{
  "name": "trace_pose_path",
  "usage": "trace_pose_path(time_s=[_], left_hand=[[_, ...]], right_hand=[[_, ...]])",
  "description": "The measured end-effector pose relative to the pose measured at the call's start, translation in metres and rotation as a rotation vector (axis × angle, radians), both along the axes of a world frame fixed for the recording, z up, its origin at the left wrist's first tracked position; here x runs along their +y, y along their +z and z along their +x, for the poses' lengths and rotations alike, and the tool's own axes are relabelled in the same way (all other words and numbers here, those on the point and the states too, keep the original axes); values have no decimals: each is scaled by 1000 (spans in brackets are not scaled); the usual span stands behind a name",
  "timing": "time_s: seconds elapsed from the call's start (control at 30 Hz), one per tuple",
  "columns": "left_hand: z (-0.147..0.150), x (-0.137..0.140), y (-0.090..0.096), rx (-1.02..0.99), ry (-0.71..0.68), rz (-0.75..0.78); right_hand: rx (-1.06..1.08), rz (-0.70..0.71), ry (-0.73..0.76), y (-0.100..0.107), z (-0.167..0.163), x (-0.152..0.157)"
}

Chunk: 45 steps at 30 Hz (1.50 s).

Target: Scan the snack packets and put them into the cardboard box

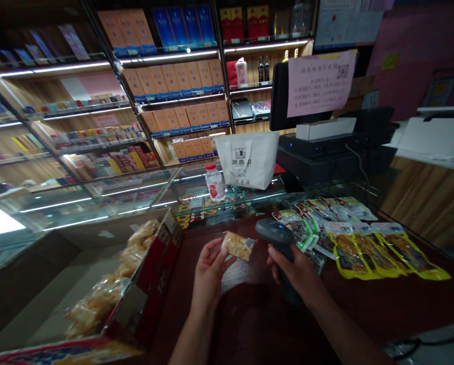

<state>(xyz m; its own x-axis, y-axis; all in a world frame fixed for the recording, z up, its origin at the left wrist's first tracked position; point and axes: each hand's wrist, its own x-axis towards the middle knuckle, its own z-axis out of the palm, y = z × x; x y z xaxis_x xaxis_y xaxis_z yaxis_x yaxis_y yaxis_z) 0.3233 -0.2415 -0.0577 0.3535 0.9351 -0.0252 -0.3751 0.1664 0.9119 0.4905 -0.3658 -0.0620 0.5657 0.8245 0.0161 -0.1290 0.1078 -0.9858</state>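
Between the thumb and fingers of my left hand point(210, 266) is a small packaged snack point(239, 245) in clear wrap, with a printed label at its upper right. My right hand point(293, 268) is wrapped round the handle of a dark barcode scanner point(275, 233). A small blue light shows on top of the scanner, whose head points left toward the snack, a short gap apart. Both hands are above the dark red tabletop point(249, 324). To the left, an open cardboard box point(146, 284) holds several similar wrapped snacks point(124, 268) along its right side.
Yellow-edged food packets point(379, 251) and other sealed packets point(306, 223) lie on the right. Behind them stand a white paper bag point(247, 159), a red-capped bottle point(214, 183) and a monitor point(282, 96). Stocked shelves point(173, 96) line the back.
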Motion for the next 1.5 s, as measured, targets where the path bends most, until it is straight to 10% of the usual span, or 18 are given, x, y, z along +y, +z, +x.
trace_pose_path(time_s=[0.57, 1.5], left_hand=[[-23, 62, -33, -57, 341, 109], [-14, 66, -41, -53, 337, 75]], right_hand=[[-336, -1, 512, -14, 10, 50], [-393, 26, 485, -27, 13, 51]])
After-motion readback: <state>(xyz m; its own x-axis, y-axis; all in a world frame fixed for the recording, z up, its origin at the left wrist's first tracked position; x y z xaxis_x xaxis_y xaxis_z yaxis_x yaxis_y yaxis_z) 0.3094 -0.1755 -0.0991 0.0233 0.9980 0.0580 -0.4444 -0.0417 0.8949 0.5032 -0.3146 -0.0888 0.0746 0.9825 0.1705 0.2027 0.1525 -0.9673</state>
